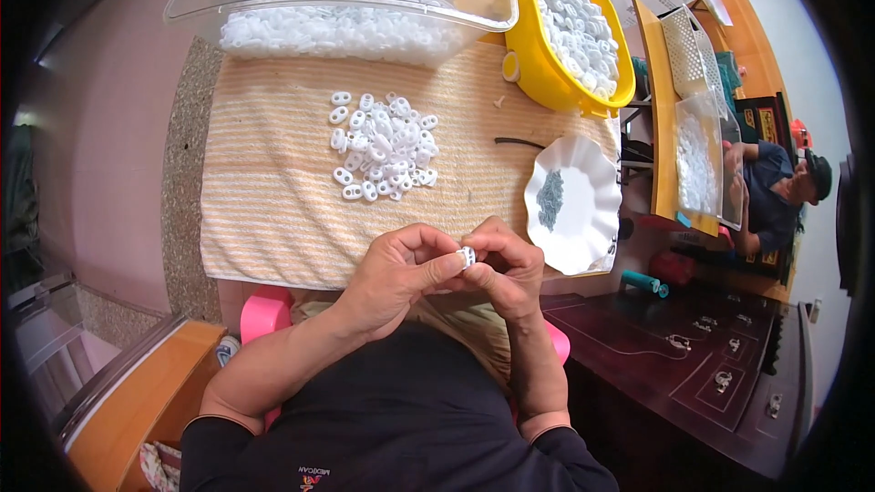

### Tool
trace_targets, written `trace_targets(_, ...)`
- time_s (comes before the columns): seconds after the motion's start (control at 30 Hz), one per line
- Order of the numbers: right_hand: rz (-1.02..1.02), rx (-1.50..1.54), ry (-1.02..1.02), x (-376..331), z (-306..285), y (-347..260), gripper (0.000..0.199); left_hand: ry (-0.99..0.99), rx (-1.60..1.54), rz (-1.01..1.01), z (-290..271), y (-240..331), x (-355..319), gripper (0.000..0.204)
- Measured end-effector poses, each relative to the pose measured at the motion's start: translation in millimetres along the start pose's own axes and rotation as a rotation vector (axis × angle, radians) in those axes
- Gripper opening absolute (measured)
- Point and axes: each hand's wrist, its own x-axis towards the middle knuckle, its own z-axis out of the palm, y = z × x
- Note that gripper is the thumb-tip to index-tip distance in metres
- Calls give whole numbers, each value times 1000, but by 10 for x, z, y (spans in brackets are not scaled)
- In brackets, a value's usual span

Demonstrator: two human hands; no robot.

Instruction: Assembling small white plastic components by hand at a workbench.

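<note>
A small white plastic piece point(468, 257) is pinched between my two hands, just past the near edge of the towel-covered table. My left hand point(394, 278) grips it from the left with thumb and fingertips. From the right, my right hand point(507, 273) closes thumb and fingers on the same piece. A loose pile of white oval two-hole plastic pieces point(390, 144) lies farther away on the striped towel point(273, 191). Right of my hands stands a scalloped white plate point(583, 241), with a heap of tiny grey metal parts point(550, 199) on it.
A large clear bin point(342, 9) full of white pieces stands at the far side. Beside it is a yellow tub point(519, 14) of round white parts. A thin dark strip point(518, 140) lies near the plate. Another person point(775, 187) sits at the right by a clear box.
</note>
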Motion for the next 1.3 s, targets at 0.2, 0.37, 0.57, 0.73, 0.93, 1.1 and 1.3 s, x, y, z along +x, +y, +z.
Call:
trace_targets(0.2, -37, -28, -6, 17, 23, -14, 28, -32, 4, 13, -41, -7, 17, 10)
trace_targets(0.37, -13, -41, -22, 51, 23, -57, 26, 2, 50, 9, -43, 10, 33, 9)
trace_targets(0.57, -52, -115, -18, 65, 21, -97, 24, -1, 80, 21, -19, -4, 55, 10)
trace_targets(0.73, -58, -42, -6, 43, 7, -91, 24, 5, 109, -7, -8, -33, 60, 11)
trace_targets(0.93, 88, 156, -71, 81, -29, -195, 20, -30, 103, 4, -22, -25, 61, 11)
trace_targets(1.1, 71, 196, -116, 109, -61, -169, 11, -69, 59, 2, 7, 59, -8, 10)
trace_targets(1.3, -76, -504, 373, 364, -298, -283, 9, 5, 89, 90, 28, 63, -47, 12)
